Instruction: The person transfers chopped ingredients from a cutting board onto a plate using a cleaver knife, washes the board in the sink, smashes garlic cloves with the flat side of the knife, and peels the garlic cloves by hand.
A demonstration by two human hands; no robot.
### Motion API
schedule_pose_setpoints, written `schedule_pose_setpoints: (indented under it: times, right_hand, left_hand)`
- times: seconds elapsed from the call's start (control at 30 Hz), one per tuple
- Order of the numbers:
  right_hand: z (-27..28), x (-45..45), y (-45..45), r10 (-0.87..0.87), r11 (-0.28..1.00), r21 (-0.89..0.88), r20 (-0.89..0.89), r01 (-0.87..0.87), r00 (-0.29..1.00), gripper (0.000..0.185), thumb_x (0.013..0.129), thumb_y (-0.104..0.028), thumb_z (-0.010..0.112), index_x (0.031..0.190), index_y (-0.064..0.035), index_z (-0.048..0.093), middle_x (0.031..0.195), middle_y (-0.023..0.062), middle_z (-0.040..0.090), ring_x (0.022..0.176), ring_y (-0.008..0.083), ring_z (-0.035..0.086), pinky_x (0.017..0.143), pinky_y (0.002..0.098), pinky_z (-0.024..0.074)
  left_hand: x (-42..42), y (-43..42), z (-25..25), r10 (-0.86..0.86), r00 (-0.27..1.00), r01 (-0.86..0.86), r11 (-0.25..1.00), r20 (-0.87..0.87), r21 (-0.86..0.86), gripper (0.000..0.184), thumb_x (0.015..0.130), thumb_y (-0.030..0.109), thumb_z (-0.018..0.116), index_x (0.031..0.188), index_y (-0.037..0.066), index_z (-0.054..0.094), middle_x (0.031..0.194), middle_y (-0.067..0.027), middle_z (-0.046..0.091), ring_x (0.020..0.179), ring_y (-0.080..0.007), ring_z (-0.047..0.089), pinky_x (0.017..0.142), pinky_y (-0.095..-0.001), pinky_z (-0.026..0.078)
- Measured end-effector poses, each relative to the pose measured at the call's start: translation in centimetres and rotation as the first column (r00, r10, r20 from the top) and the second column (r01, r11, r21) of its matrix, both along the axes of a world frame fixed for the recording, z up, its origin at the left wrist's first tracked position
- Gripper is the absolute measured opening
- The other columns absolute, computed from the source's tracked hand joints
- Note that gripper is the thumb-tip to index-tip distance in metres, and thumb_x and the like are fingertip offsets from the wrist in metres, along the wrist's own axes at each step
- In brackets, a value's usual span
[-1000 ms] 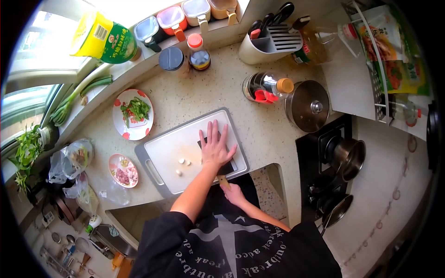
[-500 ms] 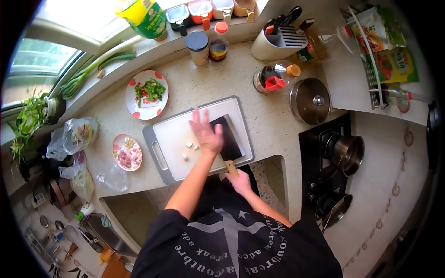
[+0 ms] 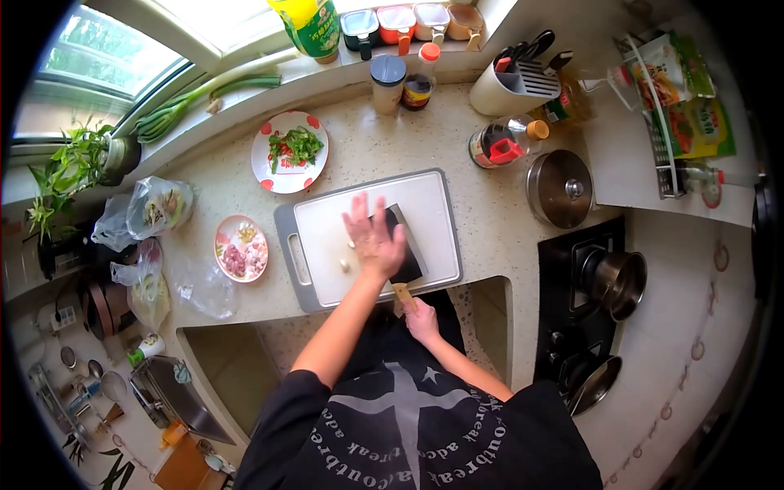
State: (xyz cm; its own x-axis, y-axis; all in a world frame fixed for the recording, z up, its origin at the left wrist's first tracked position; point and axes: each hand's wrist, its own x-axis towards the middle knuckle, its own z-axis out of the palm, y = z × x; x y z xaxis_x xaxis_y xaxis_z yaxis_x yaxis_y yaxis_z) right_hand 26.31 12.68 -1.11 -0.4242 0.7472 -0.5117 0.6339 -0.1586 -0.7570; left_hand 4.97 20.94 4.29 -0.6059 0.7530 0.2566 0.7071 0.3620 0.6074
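My right hand (image 3: 422, 319) is wrapped around the wooden handle of a cleaver (image 3: 411, 260). The cleaver's broad dark blade lies over the right part of a white cutting board (image 3: 322, 286) with grey edges. Above the board and partly over the blade is my left hand (image 3: 376, 245), its fingers spread and holding nothing. Whether it touches the blade, I cannot tell. Small white pieces that look like garlic cloves (image 3: 344, 265) sit on the board beside my left hand, which may hide others.
Left of the board are a plate of chopped green and red peppers (image 3: 263, 173), a plate of pinkish meat (image 3: 242, 276) and plastic bags (image 3: 159, 206). Sauce bottles (image 3: 494, 145), a knife holder (image 3: 494, 90) and a lidded pot (image 3: 539, 192) stand behind and right. A stove (image 3: 559, 278) adjoins.
The view has shifted, so the counter appears further right. My left hand stays spread over the board, now covering some of the white pieces. My right hand keeps hold of the cleaver.
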Motion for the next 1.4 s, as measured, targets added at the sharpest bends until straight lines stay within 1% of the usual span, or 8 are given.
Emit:
schedule_pose_setpoints:
  times: [0.03,0.27,0.53,0.67,0.93,1.07,1.23,1.4]
  right_hand:
    - [-0.2,0.0,-0.1,-0.01,1.0,-0.011,0.014,0.01,1.0,0.059,0.1,-0.056,0.054,0.078,-0.0021,0.06,0.053,0.007,0.057,0.05,0.0179,0.062,0.049,0.0336,0.0476]
    - [-1.2,-0.2,-0.4,0.0,0.995,-0.1,0.041,0.004,0.999,0.052,0.102,-0.049,0.054,0.084,-0.0009,0.063,0.056,0.0077,0.059,0.05,0.0183,0.063,0.05,0.0333,0.0482]
    - [-0.4,-0.6,0.6,0.011,0.951,-0.309,0.019,-0.004,1.0,0.05,0.102,-0.047,0.056,0.082,-0.0017,0.061,0.056,0.0063,0.058,0.049,0.0151,0.06,0.048,0.0323,0.0463]
    - [0.5,-1.0,1.3,0.005,0.915,-0.404,0.027,0.006,1.0,0.055,0.1,-0.053,0.055,0.079,-0.0017,0.06,0.056,0.0093,0.059,0.052,0.0225,0.063,0.053,0.0376,0.0491]
    - [0.3,-1.0,1.4,0.021,0.92,-0.392,0.006,-0.017,1.0,0.052,0.101,-0.05,0.056,0.08,-0.0019,0.059,0.056,0.0079,0.057,0.051,0.0209,0.061,0.051,0.0361,0.0474]
    - [0.0,-0.8,0.4,-0.066,0.923,-0.382,-0.042,0.045,0.997,0.05,0.101,-0.048,0.057,0.081,-0.0025,0.059,0.055,0.0062,0.056,0.05,0.0167,0.059,0.05,0.0338,0.0466]
    - [1.2,-1.5,0.0,-0.034,0.943,-0.333,-0.096,0.0,0.995,0.047,0.101,-0.046,0.058,0.082,-0.0031,0.059,0.055,0.0045,0.054,0.049,0.0138,0.056,0.049,0.0316,0.0456]
    - [0.4,-3.5,-0.7,-0.008,0.924,-0.379,-0.173,-0.059,0.985,0.047,0.101,-0.045,0.059,0.08,-0.0029,0.059,0.055,0.0039,0.053,0.049,0.0129,0.054,0.049,0.0314,0.0445]
  left_hand:
    - [0.6,0.6,-0.5,-0.047,0.999,0.047,0.999,0.002,-0.019,0.074,0.087,0.035,0.064,0.153,0.015,0.039,0.161,-0.0203,0.026,0.15,-0.0402,0.021,0.12,-0.0618,0.007]
    - [2.0,2.9,-5.1,-0.226,0.964,0.19,0.955,-0.144,-0.227,0.076,0.088,0.042,0.063,0.156,0.021,0.035,0.164,-0.0153,0.021,0.153,-0.0355,0.016,0.121,-0.0625,0.003]
    - [1.9,3.2,-5.3,-0.267,0.959,0.217,0.908,-0.095,-0.359,0.076,0.088,0.048,0.059,0.156,0.022,0.035,0.164,-0.0155,0.02,0.153,-0.0354,0.016,0.121,-0.0626,0.004]
    - [1.8,3.5,-5.4,-0.274,0.959,0.217,0.883,-0.08,-0.415,0.079,0.087,0.051,0.061,0.156,0.024,0.034,0.164,-0.0155,0.02,0.153,-0.0348,0.015,0.121,-0.0631,0.006]
    - [1.5,3.7,-5.2,-0.264,0.964,0.226,0.886,-0.041,-0.404,0.076,0.088,0.048,0.061,0.155,0.025,0.037,0.164,-0.0157,0.02,0.153,-0.0343,0.015,0.12,-0.0636,0.007]
    - [1.4,3.4,-5.1,-0.276,0.961,0.249,0.903,-0.031,-0.35,0.073,0.088,0.043,0.062,0.155,0.023,0.037,0.164,-0.0159,0.021,0.153,-0.0345,0.017,0.12,-0.0641,0.007]
    - [0.1,2.0,-3.4,-0.185,0.978,0.144,0.932,-0.094,-0.333,0.072,0.088,0.042,0.064,0.154,0.023,0.04,0.163,-0.0149,0.022,0.153,-0.0329,0.017,0.12,-0.0638,0.005]
    - [-2.7,0.2,-2.7,-0.094,0.984,0.042,0.948,-0.151,-0.317,0.072,0.088,0.04,0.063,0.154,0.021,0.039,0.162,-0.0152,0.025,0.152,-0.0339,0.019,0.12,-0.0642,0.005]
